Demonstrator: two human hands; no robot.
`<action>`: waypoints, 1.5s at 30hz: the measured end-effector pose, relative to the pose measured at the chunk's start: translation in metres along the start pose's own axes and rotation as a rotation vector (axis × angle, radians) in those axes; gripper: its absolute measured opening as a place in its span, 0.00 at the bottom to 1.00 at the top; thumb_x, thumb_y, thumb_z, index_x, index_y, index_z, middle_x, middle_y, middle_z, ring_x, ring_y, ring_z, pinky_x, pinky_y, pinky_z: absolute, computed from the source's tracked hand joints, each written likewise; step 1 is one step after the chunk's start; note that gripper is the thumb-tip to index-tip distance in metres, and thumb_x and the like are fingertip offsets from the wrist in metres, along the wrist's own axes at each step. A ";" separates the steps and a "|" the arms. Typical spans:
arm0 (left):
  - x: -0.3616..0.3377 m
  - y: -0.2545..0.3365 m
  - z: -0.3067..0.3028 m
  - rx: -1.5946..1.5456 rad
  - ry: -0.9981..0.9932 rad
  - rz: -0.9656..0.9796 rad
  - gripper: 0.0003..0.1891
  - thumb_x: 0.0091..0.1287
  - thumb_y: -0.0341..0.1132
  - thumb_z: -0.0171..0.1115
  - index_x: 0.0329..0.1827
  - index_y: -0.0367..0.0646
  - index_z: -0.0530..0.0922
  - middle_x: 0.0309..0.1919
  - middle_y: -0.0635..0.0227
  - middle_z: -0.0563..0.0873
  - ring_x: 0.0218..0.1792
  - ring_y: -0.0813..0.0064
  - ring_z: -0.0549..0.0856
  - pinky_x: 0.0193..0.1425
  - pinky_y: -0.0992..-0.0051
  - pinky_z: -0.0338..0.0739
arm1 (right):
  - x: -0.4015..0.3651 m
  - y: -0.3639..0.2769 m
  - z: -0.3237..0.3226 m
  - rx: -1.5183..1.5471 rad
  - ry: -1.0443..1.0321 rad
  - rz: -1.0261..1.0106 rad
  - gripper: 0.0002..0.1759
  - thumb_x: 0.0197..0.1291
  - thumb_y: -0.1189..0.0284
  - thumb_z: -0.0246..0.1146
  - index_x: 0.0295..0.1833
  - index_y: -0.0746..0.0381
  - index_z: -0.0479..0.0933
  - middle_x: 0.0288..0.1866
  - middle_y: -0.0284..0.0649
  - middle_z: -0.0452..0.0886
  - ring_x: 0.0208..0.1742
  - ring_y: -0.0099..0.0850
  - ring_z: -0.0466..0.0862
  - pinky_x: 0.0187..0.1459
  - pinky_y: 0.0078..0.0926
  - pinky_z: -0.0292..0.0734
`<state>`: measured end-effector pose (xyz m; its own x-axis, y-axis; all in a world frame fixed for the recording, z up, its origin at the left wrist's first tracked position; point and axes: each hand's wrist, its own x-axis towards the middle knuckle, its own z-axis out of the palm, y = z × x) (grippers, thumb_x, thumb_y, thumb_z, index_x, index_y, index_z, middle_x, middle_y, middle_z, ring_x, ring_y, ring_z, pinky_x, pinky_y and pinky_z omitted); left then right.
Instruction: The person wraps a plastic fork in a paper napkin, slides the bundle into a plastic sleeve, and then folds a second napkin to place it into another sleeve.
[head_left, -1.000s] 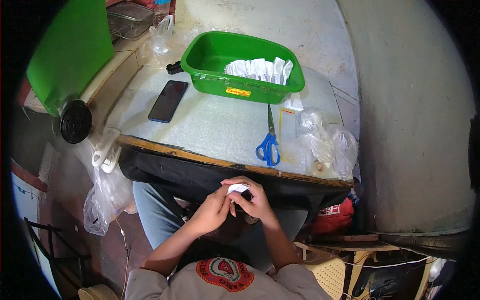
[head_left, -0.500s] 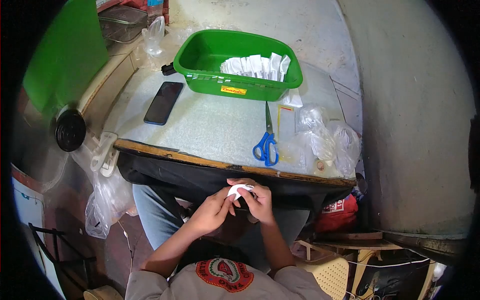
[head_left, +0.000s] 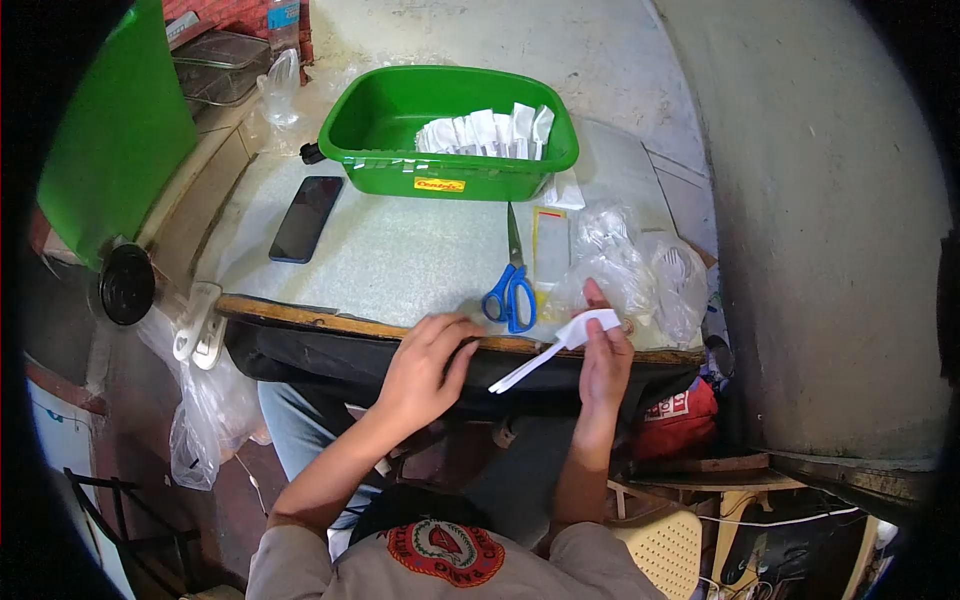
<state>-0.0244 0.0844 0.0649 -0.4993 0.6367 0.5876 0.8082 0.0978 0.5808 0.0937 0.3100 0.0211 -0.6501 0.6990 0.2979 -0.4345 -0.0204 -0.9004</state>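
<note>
Strip point(head_left: 552, 351) just right of scissors point(head_left: 513, 266)

Left hand point(head_left: 425, 370): palm down, fingers loosely spread, forearm extended forward. Right hand point(head_left: 604, 362): upright, thumb up, fingertips apparently pinched together. Hands well apart. Forearms bare, elbows bent.

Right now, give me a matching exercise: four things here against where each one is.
1 scissors
2 smartphone
3 white strip
4 green basin

a in the right hand
b at the far side of the table
c on the left part of the table
d near edge, by the clear bags

Pairs: 1-d, 2-c, 3-a, 4-b
</note>
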 end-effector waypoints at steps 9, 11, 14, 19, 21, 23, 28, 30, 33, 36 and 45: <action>0.073 -0.021 0.069 0.148 -0.120 0.116 0.18 0.62 0.32 0.66 0.56 0.43 0.81 0.58 0.62 0.82 0.61 0.59 0.77 0.67 0.56 0.66 | 0.008 0.000 -0.026 0.135 0.006 -0.044 0.24 0.71 0.73 0.57 0.69 0.74 0.69 0.74 0.55 0.67 0.78 0.44 0.63 0.75 0.45 0.56; 0.082 -0.027 0.083 0.194 -0.116 0.175 0.19 0.62 0.33 0.67 0.57 0.45 0.81 0.59 0.65 0.83 0.60 0.61 0.78 0.67 0.53 0.65 | 0.009 0.001 -0.027 0.177 0.013 -0.031 0.24 0.71 0.73 0.57 0.69 0.74 0.69 0.74 0.55 0.67 0.78 0.44 0.63 0.75 0.43 0.57; 0.088 -0.039 0.098 0.233 -0.158 0.202 0.17 0.62 0.36 0.67 0.55 0.49 0.84 0.57 0.70 0.85 0.59 0.66 0.80 0.69 0.49 0.63 | 0.008 0.001 -0.026 0.116 0.007 -0.039 0.24 0.71 0.73 0.57 0.68 0.75 0.69 0.75 0.55 0.67 0.77 0.43 0.64 0.74 0.41 0.59; 0.099 -0.038 0.100 0.266 -0.264 0.117 0.11 0.60 0.41 0.70 0.46 0.57 0.88 0.52 0.76 0.88 0.55 0.69 0.82 0.68 0.50 0.63 | 0.008 0.002 -0.028 0.140 -0.029 -0.062 0.23 0.71 0.74 0.58 0.67 0.74 0.71 0.74 0.54 0.68 0.75 0.40 0.67 0.72 0.38 0.61; 0.102 -0.037 0.102 0.242 -0.211 0.099 0.10 0.58 0.41 0.71 0.42 0.56 0.89 0.49 0.77 0.88 0.53 0.73 0.82 0.66 0.51 0.62 | 0.007 0.002 -0.024 0.126 -0.020 -0.064 0.23 0.71 0.74 0.58 0.67 0.74 0.71 0.74 0.54 0.68 0.75 0.39 0.68 0.72 0.37 0.61; 0.104 -0.039 0.105 0.236 -0.184 0.099 0.10 0.58 0.41 0.71 0.42 0.56 0.89 0.48 0.77 0.89 0.53 0.73 0.82 0.65 0.53 0.63 | 0.008 0.001 -0.024 0.108 -0.012 -0.069 0.22 0.71 0.75 0.58 0.67 0.74 0.71 0.74 0.53 0.68 0.74 0.38 0.68 0.72 0.36 0.61; 0.110 -0.046 0.105 0.159 -0.224 0.018 0.09 0.59 0.40 0.70 0.42 0.55 0.90 0.46 0.76 0.89 0.51 0.72 0.83 0.63 0.57 0.63 | 0.007 0.003 -0.023 0.115 0.000 -0.079 0.23 0.71 0.76 0.58 0.67 0.74 0.71 0.73 0.52 0.69 0.70 0.35 0.72 0.70 0.33 0.63; 0.110 -0.047 0.104 0.080 -0.146 0.018 0.06 0.61 0.38 0.70 0.37 0.50 0.90 0.46 0.71 0.90 0.49 0.66 0.84 0.60 0.61 0.71 | 0.007 0.002 -0.023 0.104 0.000 -0.085 0.23 0.70 0.76 0.58 0.67 0.74 0.71 0.73 0.52 0.70 0.69 0.34 0.72 0.70 0.33 0.64; 0.112 -0.056 0.108 -0.091 -0.063 -0.016 0.07 0.65 0.34 0.67 0.40 0.41 0.88 0.46 0.62 0.89 0.47 0.59 0.85 0.54 0.64 0.77 | 0.007 0.004 -0.023 0.097 -0.004 -0.087 0.22 0.70 0.76 0.58 0.67 0.74 0.72 0.73 0.52 0.70 0.67 0.33 0.73 0.69 0.32 0.64; 0.114 -0.063 0.112 -0.105 0.022 0.011 0.09 0.67 0.32 0.65 0.43 0.36 0.85 0.46 0.56 0.88 0.45 0.55 0.86 0.49 0.66 0.80 | 0.006 0.004 -0.024 0.097 -0.010 -0.091 0.21 0.70 0.76 0.59 0.66 0.73 0.73 0.73 0.51 0.70 0.65 0.31 0.75 0.69 0.32 0.64; 0.112 -0.057 0.111 -0.003 0.042 -0.018 0.07 0.66 0.31 0.65 0.43 0.39 0.87 0.35 0.59 0.83 0.47 0.57 0.80 0.54 0.66 0.74 | 0.007 0.009 -0.026 0.066 0.010 -0.099 0.18 0.69 0.78 0.58 0.62 0.72 0.77 0.71 0.51 0.73 0.60 0.30 0.77 0.67 0.31 0.67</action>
<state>-0.0920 0.2349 0.0347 -0.5267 0.6023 0.5998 0.7979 0.1070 0.5932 0.1014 0.3328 0.0069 -0.5962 0.7067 0.3810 -0.5363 0.0026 -0.8440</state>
